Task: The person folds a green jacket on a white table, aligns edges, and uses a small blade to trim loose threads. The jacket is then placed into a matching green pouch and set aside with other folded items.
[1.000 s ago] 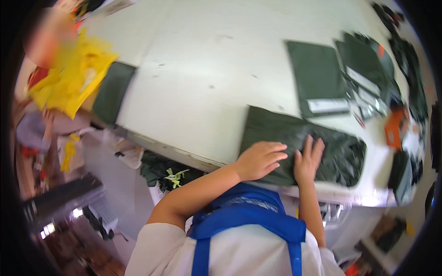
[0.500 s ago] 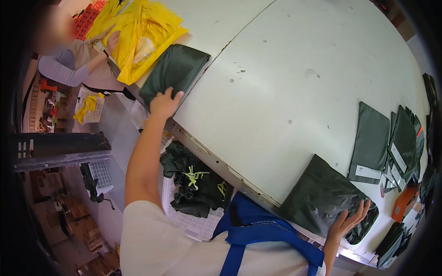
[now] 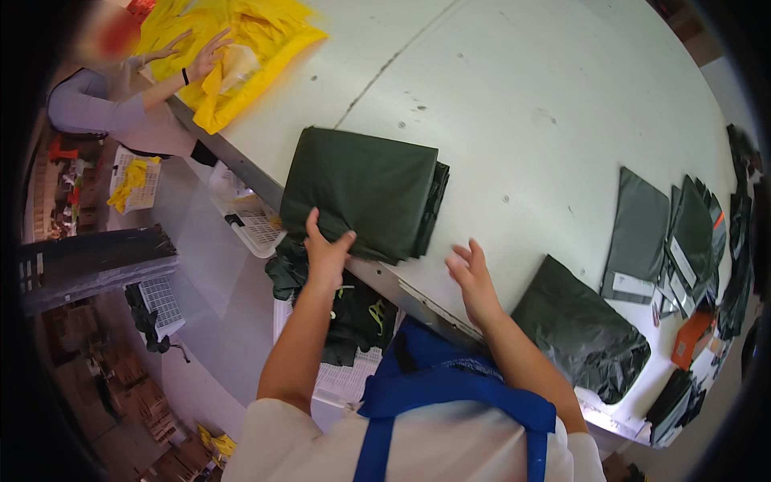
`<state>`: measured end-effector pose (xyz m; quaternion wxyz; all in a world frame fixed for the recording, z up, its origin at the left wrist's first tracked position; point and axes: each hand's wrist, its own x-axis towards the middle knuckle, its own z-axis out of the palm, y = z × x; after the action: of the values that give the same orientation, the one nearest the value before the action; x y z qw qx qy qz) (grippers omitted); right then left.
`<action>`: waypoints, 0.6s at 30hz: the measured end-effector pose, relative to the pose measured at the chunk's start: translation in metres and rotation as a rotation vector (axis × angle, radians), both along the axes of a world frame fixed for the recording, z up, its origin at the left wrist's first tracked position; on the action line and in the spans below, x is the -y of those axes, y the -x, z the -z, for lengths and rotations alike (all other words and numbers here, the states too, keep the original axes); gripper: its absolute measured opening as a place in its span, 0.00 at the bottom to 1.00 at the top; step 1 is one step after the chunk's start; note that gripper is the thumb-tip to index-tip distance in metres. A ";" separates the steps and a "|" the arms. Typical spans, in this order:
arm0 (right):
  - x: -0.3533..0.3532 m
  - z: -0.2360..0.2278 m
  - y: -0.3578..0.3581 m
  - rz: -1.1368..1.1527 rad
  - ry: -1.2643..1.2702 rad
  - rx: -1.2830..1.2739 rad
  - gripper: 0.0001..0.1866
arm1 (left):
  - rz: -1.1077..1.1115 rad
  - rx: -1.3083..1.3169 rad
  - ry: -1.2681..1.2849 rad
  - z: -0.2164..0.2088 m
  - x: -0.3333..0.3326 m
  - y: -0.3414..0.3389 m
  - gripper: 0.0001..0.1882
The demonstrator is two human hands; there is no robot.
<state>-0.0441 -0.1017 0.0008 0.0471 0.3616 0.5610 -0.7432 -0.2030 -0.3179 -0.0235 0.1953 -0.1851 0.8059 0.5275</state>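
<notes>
A stack of folded dark green fabric pieces (image 3: 365, 189) lies near the table's front edge, left of the middle. My left hand (image 3: 325, 257) grips its near edge, thumb and a finger on top and the other fingers hidden. To the right of the stack, my right hand (image 3: 475, 289) hovers over the table with nothing in it, its fingers apart. Beyond my right forearm is a dark green plastic-wrapped bundle (image 3: 582, 333), partly covered by that arm.
The white table (image 3: 514, 136) carries flat dark green packets (image 3: 638, 233) with white labels and an orange box (image 3: 691, 341) at right. A co-worker handles yellow sheeting (image 3: 285, 44) at far left. Below the edge stands a white basket (image 3: 345, 377) of dark green material.
The stack has come right and nearer along the table with my left hand. My right hand has left the plastic-wrapped bundle and moved left, toward the stack.
</notes>
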 end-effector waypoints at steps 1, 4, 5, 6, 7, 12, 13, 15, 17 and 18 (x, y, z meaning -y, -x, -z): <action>-0.002 0.001 0.014 0.035 -0.029 0.039 0.51 | 0.041 0.041 -0.026 -0.006 -0.007 -0.024 0.48; -0.015 -0.004 0.027 -0.009 -0.256 0.222 0.54 | 0.296 0.343 -0.182 -0.044 -0.002 -0.058 0.29; -0.021 -0.004 0.024 -0.052 -0.311 0.251 0.53 | 0.488 0.477 -0.158 -0.061 0.010 -0.050 0.23; -0.029 -0.002 0.018 -0.098 -0.366 0.279 0.52 | 0.512 0.313 0.064 -0.062 0.019 -0.039 0.15; -0.034 -0.002 0.013 -0.140 -0.420 0.310 0.51 | 0.357 -0.045 -0.052 -0.038 0.038 -0.032 0.16; -0.031 0.024 -0.004 -0.170 -0.708 0.240 0.39 | 0.265 0.022 0.024 -0.015 0.038 0.016 0.28; -0.025 0.021 -0.006 -0.143 -0.694 0.175 0.38 | 0.300 0.006 -0.032 -0.008 0.038 0.019 0.29; -0.021 0.015 -0.018 -0.086 -0.667 0.054 0.35 | 0.282 0.372 -0.515 -0.021 0.045 0.022 0.28; -0.024 0.000 -0.035 -0.044 -0.218 0.057 0.32 | 0.202 0.410 -0.692 -0.020 0.057 0.007 0.29; -0.027 -0.004 -0.047 -0.044 -0.207 0.049 0.32 | 0.257 0.388 -0.730 -0.026 0.051 -0.010 0.31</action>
<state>0.0033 -0.0748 0.0049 0.0396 0.3703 0.6412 -0.6710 -0.1934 -0.3684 0.0025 0.4597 -0.0979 0.5313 0.7048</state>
